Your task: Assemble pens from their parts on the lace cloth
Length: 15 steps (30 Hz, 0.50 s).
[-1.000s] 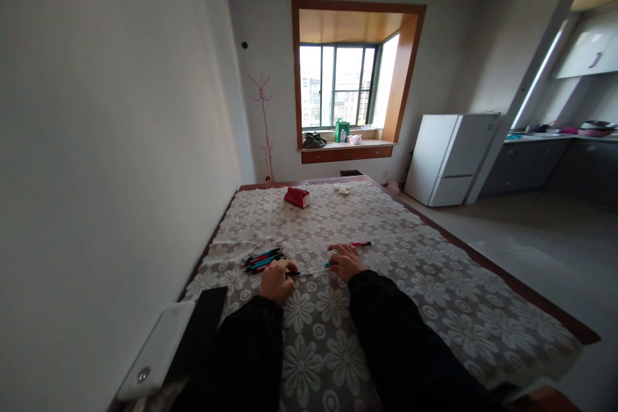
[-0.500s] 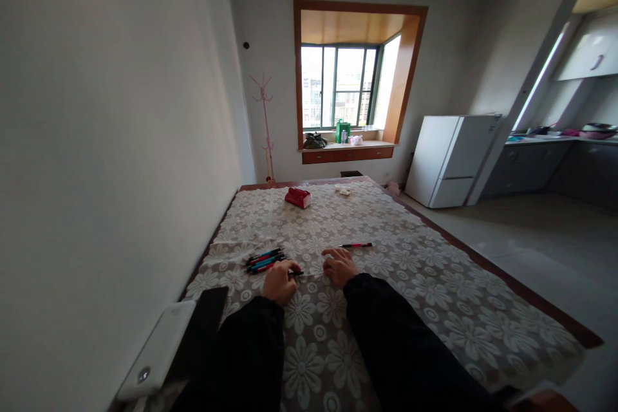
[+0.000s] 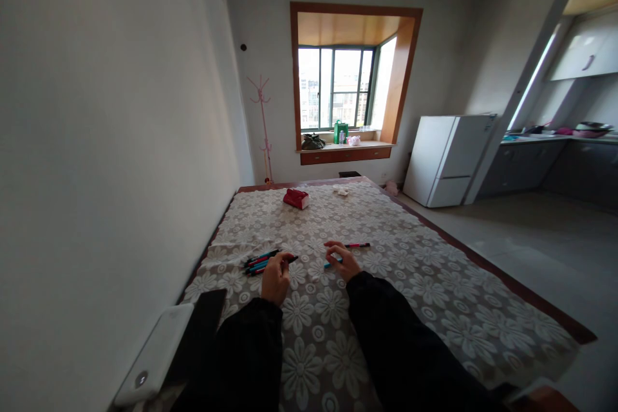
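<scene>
My left hand (image 3: 276, 278) is closed, and a short black piece that looks like a pen cap or pen end (image 3: 293, 259) sticks out from its fingertips. My right hand (image 3: 344, 260) is curled to the right of it, with the fingers bent around a blue pen or pen part (image 3: 329, 264); the fingers cover some of it. Beside my left hand lies a bunch of several pens (image 3: 258, 262), blue, red and black. A single pink and black pen (image 3: 358, 245) lies just beyond my right hand.
A floral cloth (image 3: 309, 360) covers the table. A red packet (image 3: 295, 198) and small white items (image 3: 340, 191) lie toward its far end. At the left, a white device (image 3: 154, 354) and a dark flat object (image 3: 203, 322) sit against the wall. A fridge (image 3: 449, 161) stands beyond.
Both hands have shifted slightly away from me, and my right fingers have lifted and curled. The blue piece now shows at my right hand; the black piece remains in my left.
</scene>
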Available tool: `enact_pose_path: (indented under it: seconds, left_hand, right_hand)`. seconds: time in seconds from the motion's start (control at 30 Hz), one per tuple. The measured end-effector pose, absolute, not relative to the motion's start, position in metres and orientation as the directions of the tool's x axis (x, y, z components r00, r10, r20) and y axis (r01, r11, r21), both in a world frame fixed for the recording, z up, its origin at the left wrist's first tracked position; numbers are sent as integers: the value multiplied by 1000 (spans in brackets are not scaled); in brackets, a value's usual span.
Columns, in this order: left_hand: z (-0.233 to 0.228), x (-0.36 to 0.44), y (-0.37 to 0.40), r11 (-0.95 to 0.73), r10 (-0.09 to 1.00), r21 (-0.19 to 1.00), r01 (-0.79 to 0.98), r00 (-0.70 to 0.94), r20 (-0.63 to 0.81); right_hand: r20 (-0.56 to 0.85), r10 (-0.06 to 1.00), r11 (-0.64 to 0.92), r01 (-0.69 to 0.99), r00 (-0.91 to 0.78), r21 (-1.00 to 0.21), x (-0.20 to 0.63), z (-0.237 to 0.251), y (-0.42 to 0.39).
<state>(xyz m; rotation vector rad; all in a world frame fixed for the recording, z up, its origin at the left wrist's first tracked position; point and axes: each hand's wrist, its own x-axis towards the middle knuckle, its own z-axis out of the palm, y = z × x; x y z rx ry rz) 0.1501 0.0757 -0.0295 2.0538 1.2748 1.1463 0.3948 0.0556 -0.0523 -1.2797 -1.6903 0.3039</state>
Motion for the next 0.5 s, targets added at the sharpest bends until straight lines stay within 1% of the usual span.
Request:
enact_pose_path:
  seconds: [0.13,0.23,0.33,0.5]
  left_hand:
    - [-24,150,72,-478,876,733,483,208,435]
    - [-21,150,70,-465,884,722,513,220,412]
    - [-21,150,71,-469,883,709,527,246,401]
    - [-27,150,74,-485,874,695,532,262,409]
  right_hand:
    - [505,863,290,788,31,-543,391,-54,52]
    - [505,863,249,857,16,-452,388,-55,48]
    - [518,855,255,870,1,-422,386,-54,46]
    - [528,850,258,868,5,-424,386,-52,44]
